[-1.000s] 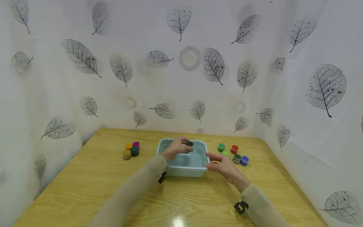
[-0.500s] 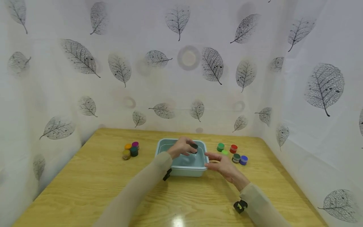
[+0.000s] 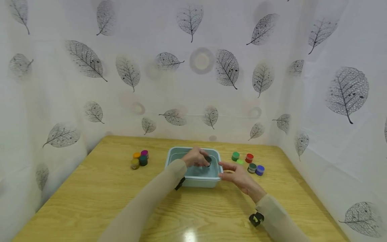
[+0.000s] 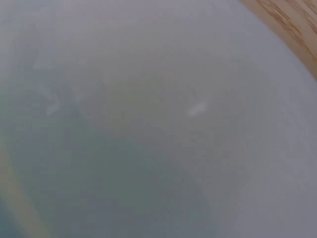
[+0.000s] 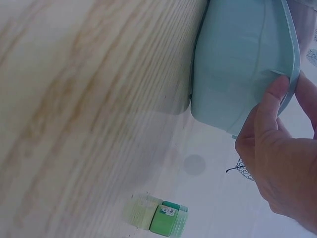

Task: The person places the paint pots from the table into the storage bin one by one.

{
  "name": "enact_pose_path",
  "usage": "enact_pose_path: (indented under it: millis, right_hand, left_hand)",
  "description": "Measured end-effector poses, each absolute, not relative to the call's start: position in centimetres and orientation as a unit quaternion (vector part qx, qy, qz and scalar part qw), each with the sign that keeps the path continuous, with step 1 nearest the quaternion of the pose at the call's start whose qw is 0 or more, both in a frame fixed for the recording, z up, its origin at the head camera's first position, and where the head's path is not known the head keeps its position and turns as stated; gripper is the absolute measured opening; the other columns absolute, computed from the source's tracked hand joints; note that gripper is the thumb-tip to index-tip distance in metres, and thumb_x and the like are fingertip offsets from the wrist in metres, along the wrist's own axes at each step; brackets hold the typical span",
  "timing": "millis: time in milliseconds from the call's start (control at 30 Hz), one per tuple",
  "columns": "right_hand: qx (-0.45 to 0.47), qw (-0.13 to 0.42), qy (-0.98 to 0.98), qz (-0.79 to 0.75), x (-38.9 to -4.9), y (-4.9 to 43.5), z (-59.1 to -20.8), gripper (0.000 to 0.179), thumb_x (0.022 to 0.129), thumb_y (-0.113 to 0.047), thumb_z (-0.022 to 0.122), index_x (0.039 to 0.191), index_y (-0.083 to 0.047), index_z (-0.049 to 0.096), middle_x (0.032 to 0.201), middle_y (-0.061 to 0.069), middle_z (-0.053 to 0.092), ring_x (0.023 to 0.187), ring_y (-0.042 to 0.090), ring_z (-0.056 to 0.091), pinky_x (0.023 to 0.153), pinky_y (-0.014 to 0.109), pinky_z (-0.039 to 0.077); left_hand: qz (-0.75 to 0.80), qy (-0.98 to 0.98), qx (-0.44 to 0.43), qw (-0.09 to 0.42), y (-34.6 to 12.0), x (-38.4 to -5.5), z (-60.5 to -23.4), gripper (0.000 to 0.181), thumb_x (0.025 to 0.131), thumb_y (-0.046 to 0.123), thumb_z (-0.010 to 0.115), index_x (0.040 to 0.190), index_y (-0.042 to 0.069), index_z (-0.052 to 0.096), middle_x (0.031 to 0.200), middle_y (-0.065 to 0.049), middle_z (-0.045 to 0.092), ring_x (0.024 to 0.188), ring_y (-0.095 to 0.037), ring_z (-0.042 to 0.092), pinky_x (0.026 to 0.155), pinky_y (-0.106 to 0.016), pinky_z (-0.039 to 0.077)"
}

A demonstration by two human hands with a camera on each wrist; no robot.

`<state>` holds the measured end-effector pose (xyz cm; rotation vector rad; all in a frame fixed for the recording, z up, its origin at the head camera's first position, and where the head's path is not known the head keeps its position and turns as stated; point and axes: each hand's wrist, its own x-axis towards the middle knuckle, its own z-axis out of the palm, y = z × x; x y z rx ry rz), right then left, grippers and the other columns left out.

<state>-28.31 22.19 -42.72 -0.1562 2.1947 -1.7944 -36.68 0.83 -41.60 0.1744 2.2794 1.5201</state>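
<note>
A pale blue plastic basin (image 3: 198, 183) stands at the middle of the table. Inside it my left hand (image 3: 194, 157) holds a small dark-lidded paint jar (image 3: 208, 160) in its fingers, low between the walls. My right hand (image 3: 239, 176) is at the basin's right end. In the right wrist view its fingertips (image 5: 278, 88) pinch the rim from both sides. The left wrist view is mostly filled by a hazy, close pale surface; neither hand nor jar shows there.
Left of the basin cluster orange, purple, dark green and ochre paint jars (image 3: 135, 164). On the right are green, light green, red (image 3: 249, 158), dark green and blue paint jars (image 3: 259, 170). A leaf-print curtain (image 3: 181, 84) surrounds the wooden table (image 3: 193, 211).
My left hand has moved rightward and lower into the basin with the dark-lidded paint jar. My right hand has stayed at the rim.
</note>
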Motion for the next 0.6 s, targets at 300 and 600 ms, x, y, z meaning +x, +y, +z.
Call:
enact_pose_path:
  millis: [300, 600]
  right_hand:
    - [-0.055, 0.154, 0.768, -0.619, -28.42, 22.23, -42.68, 0.070, 0.084, -0.019, 0.078, 0.145, -0.004, 0.047, 0.136, 0.022, 0.046, 0.109, 0.018, 0.059, 0.099, 0.042, 0.054]
    - [-0.055, 0.153, 0.765, -0.623, -28.47, 22.20, -42.90, 0.065, 0.086, -0.015, 0.076, 0.144, -0.003, 0.047, 0.136, 0.023, 0.047, 0.106, 0.018, 0.060, 0.100, 0.045, 0.053]
  left_hand:
    - [0.566, 0.795, 0.058, 0.209, 0.79, -36.85, -42.03, 0.049, 0.073, -0.008, 0.079, 0.120, -0.004, 0.066, 0.103, -0.020, 0.070, 0.069, -0.020, 0.068, 0.070, -0.033, 0.063]
    - [0.566, 0.793, 0.033, 0.220, 0.89, -36.80, -42.38, 0.048, 0.072, -0.011, 0.079, 0.117, -0.004, 0.066, 0.104, -0.021, 0.069, 0.073, -0.023, 0.070, 0.072, -0.034, 0.063]
